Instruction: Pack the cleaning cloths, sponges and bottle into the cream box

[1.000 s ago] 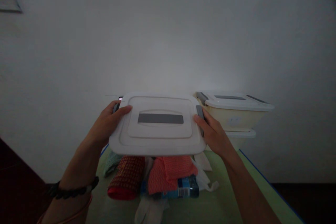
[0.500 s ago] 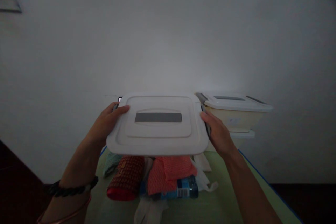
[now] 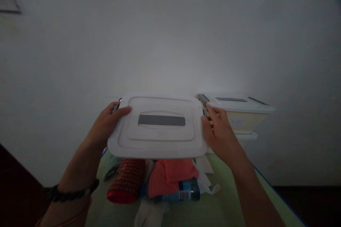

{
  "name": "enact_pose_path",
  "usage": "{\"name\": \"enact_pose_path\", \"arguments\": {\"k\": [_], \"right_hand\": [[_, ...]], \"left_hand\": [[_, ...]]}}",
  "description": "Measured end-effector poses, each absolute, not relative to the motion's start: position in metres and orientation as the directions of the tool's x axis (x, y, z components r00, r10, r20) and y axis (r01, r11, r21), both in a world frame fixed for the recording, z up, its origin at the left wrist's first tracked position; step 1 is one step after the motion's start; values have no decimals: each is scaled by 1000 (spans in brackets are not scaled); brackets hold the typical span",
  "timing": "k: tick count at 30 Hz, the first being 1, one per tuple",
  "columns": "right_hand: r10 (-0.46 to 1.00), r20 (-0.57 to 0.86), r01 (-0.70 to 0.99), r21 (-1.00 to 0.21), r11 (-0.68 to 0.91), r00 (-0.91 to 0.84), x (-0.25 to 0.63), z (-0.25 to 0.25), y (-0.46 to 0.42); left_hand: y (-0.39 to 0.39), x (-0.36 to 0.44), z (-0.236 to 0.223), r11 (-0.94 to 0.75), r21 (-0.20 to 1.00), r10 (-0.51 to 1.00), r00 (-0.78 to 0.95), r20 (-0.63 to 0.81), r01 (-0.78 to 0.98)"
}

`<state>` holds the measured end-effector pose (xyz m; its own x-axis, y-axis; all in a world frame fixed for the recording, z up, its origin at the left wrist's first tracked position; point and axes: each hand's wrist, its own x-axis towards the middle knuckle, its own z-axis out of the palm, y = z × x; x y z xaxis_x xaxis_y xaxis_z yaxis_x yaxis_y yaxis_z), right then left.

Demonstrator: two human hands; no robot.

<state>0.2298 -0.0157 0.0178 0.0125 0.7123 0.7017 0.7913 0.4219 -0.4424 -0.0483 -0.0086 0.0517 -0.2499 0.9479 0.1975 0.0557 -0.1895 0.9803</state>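
A white plastic storage box lid [image 3: 160,147] with a grey strip [image 3: 161,120] across its middle faces me, tilted slightly. My left hand [image 3: 109,122] is closed on its left edge, thumb on top and fingers below. At the right edge, my right hand [image 3: 220,131] holds the lid with its thumb against the rim, the fingers bent up beside the grey side clip. Whether a box sits under this lid is hidden. Just below its front edge lie a dark red woven roll [image 3: 126,181], a folded coral cloth [image 3: 173,177] and a blue packet [image 3: 189,190].
Behind my right hand, a cream storage box [image 3: 247,120] with a white lid stands on another lidded one [image 3: 246,136]. White plastic bags [image 3: 150,212] and a grey-green cloth [image 3: 112,166] lie on the green tabletop [image 3: 213,212]. A pale wall [image 3: 160,42] rises behind.
My right hand has shifted its hold: the fingers have come up from beneath the edge to beside the clip. The lid has tipped slightly down at the right. My left hand keeps its hold.
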Motion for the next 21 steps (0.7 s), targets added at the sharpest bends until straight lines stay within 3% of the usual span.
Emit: {"name": "enact_pose_path", "arguments": {"k": [4,8,15,21], "right_hand": [[548,831,848,-221,482,-95,216,26,-36],[513,820,774,-146,617,-254,199,29,-51],[517,825,742,-197,641,-227,205,27,-45],[640,764,757,-373,536,-77,226,25,-36]], "left_hand": [[-16,-42,57,-203,976,942,-254,218,85],[-21,-37,58,-227,971,934,-265,238,73],[-25,-38,62,-254,963,917,-293,270,92],[-23,-45,62,-221,971,905,-352,239,91]]}}
